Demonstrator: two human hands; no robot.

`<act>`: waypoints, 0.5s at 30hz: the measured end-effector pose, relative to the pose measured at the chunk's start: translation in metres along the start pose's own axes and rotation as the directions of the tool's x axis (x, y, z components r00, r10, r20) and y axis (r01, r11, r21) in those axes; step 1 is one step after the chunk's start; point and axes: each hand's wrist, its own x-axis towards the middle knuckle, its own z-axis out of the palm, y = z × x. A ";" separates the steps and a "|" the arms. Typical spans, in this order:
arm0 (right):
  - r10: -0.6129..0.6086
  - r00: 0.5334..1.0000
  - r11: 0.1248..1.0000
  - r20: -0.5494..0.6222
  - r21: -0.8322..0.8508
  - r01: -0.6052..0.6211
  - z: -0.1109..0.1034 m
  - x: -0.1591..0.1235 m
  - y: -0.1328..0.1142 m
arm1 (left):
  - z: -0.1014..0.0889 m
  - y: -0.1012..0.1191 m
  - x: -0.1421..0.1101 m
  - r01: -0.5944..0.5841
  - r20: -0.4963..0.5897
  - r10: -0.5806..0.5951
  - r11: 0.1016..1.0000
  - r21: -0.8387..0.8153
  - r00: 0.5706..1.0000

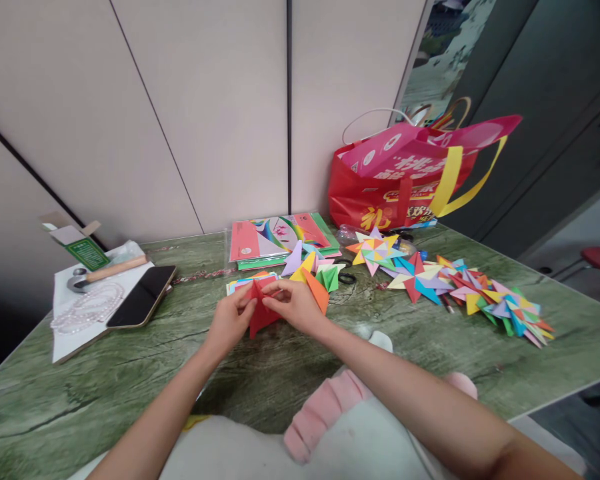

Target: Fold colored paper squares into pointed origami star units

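A piece of folded red paper (261, 320) is pinched between both hands above the green marbled table, its lower corner pointing down. My left hand (234, 315) grips its left side with thumb and fingertips. On the other side my right hand (293, 303) pinches the upper right part, fingers pressed together. Just behind the hands lies a small stack of coloured paper sheets (237, 285), partly covered. Folded paper pieces in several colours, among them an orange one (318, 291) and a green one (329, 277), rest close to my right hand.
Finished paper stars (375, 251) spread across the right side. Behind stand packaged coloured paper (260, 241) and a red bag (380, 190). At left, a phone (143, 297), a hammer (105, 272), beads (87, 310) and a green box (87, 252). A pale plush item (260, 447) lies at the front edge.
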 end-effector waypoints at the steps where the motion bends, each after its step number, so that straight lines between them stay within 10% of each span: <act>1: 0.000 1.000 1.000 0.005 -0.005 0.000 0.000 0.000 0.000 | 0.000 0.001 0.000 -0.004 -0.001 0.004 1.000 0.005 1.000; 15: 0.002 1.000 0.999 -0.020 -0.042 -0.003 -0.003 0.001 -0.007 | 0.001 0.011 0.000 0.123 0.051 -0.118 0.986 -0.110 0.992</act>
